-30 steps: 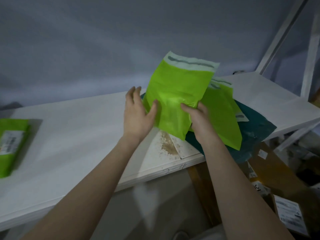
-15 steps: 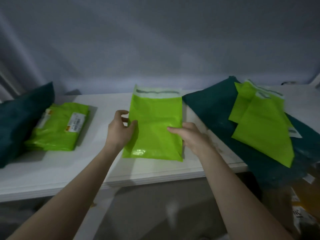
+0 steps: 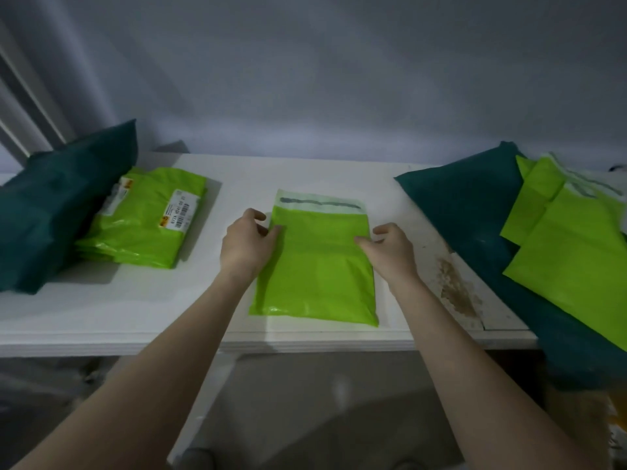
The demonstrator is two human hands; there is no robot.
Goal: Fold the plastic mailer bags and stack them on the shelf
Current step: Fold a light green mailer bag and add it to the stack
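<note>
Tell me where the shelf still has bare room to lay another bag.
Bare shelf lies between the folded green stack and the flat green mailer, behind that mailer, and along the front left edge. The right end is crowded with the teal bag and loose green mailers.

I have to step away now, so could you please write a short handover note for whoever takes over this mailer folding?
Left hand: pinches the left edge of the green mailer.
Right hand: pinches its right edge.
The mailer lies flat and unfolded mid-shelf, flap strip away from the person.
Done: a stack of folded green mailers sits to the left, beside a dark teal bag.
Left: fold this mailer and add it to the stack; unfolded green mailers still wait on the teal bag at right.
</note>
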